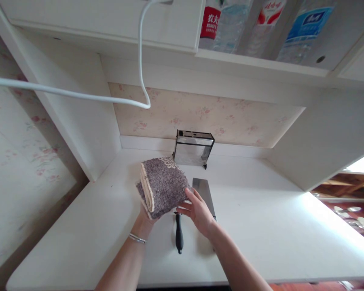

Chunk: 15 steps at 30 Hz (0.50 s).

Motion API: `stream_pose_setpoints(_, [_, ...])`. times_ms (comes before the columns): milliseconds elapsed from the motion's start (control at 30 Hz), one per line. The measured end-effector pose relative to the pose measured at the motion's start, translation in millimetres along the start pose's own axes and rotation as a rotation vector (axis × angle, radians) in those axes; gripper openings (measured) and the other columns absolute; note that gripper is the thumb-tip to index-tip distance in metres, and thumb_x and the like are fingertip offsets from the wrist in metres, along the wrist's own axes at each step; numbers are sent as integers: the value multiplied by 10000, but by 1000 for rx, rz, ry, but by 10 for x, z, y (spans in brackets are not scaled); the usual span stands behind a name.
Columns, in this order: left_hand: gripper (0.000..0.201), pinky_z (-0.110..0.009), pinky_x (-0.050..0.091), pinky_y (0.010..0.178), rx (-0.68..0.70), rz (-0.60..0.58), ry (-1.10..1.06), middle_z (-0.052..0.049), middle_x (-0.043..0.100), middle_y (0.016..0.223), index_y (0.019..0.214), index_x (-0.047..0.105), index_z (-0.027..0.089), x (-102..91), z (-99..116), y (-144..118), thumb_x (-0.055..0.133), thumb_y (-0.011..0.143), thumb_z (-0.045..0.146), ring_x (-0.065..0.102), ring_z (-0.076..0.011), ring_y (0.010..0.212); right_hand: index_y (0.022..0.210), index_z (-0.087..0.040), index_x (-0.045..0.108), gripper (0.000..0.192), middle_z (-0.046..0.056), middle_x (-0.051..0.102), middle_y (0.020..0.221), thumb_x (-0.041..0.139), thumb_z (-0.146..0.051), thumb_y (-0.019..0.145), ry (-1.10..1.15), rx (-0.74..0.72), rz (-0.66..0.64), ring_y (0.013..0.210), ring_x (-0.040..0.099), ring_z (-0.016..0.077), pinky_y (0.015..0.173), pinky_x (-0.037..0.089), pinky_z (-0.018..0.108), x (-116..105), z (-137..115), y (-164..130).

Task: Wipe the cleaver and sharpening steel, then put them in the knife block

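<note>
A folded grey-purple towel point(166, 186) with a pale edge and a light floral pattern is held up over the white counter. My left hand point(148, 220) supports it from below, its fingers mostly hidden under the cloth. At the towel's right edge my right hand point(198, 210) grips the corner between thumb and fingers. Beneath the hands lies a tool with a black handle point(178, 236); its head is hidden. A broad metal blade point(202, 188), like a cleaver's, lies just behind my right hand, partly covered by the hand and forearm.
A metal knife-block-like holder point(193, 149) stands against the back wall. White cable point(109, 98) hangs across the upper left. Plastic bottles point(309, 24) stand on the shelf above the white counter point(261, 226). Side panels bound the counter left and right.
</note>
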<state>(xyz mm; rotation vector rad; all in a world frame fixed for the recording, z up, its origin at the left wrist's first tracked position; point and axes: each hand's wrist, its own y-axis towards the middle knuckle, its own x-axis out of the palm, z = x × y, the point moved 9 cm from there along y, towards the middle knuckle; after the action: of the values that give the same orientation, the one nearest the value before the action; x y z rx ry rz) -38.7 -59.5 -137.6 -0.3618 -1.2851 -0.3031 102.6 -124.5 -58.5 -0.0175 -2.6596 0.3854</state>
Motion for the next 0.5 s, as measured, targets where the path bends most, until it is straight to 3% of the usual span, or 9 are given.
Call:
stream_pose_setpoints(100, [404,-461,475,972,-22,17,23,-79,724,988,1074,685,218,125,-34,-19,394,932,461,640,-253,1062,1162,-204,563,464,59,665,1045,706,-402,767,-79,-30,-56,785,660,173,648,568,296,-22,-161,134])
stream_pose_setpoints(200, [400,-473,453,991,-106,-43,64,-88,709,1075,1156,654,197,452,-166,-51,384,946,404,620,-261,1103,1108,-193,617,420,50,690,983,729,-321,724,-145,-87,-25,734,645,167,546,540,249,-166,-405,175])
stream_pose_setpoints(333, [414,-461,457,976,-162,-150,112,-94,683,1155,1232,607,197,858,-320,-63,367,963,400,628,-255,1085,1084,-177,656,379,33,707,943,723,-225,714,-100,-172,-19,757,642,135,628,519,203,-389,-913,119])
stream_pose_setpoints(433, [398,-438,452,982,-169,-164,121,-46,626,1270,1277,568,276,939,-354,-46,382,963,434,643,-230,1049,1082,-184,666,389,30,710,938,739,-213,701,-113,-254,28,750,645,124,637,506,187,-680,-1354,36])
stream_pose_setpoints(500, [394,-446,423,1017,-132,-145,132,-12,534,1387,1319,519,340,919,-309,-34,387,962,439,604,-243,1131,1067,-201,669,375,22,705,937,744,-223,701,-101,-325,115,719,640,113,610,504,180,-1001,-1585,-53])
